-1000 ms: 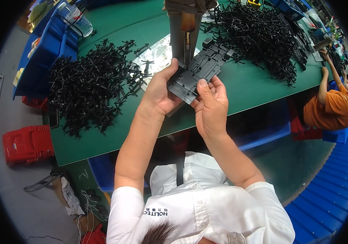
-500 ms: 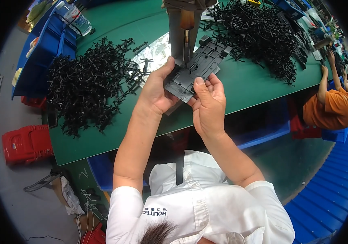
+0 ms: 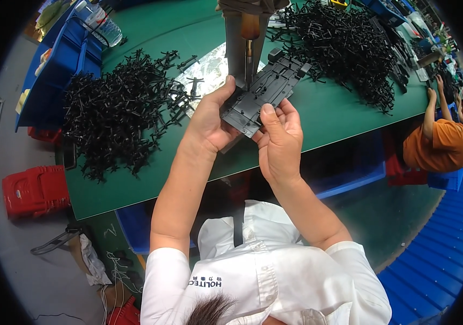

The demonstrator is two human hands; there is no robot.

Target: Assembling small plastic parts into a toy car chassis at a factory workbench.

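Observation:
Between my two hands is a black plastic chassis plate point(image 3: 266, 96), tilted with its far end toward the upper right. My left hand point(image 3: 213, 118) grips its left edge, the thumb pointing up along the side. My right hand point(image 3: 280, 130) holds the near right edge, thumb on top and fingers curled beneath. A vertical driver bit point(image 3: 248, 57) comes down from above in front of a grey post, its tip at the plate's upper left part; whether it touches a screw is too small to tell. The fingers under the plate are partly hidden.
Heaps of small black plastic parts lie on the green table point(image 3: 329, 116), one pile point(image 3: 120, 111) left, another point(image 3: 345, 46) right. Blue bins point(image 3: 61, 76) and a water bottle point(image 3: 99, 24) stand at the left. A person in orange point(image 3: 439, 143) works at the far right.
The plate and both hands have shifted very slightly to the right. My grip on the plate is the same.

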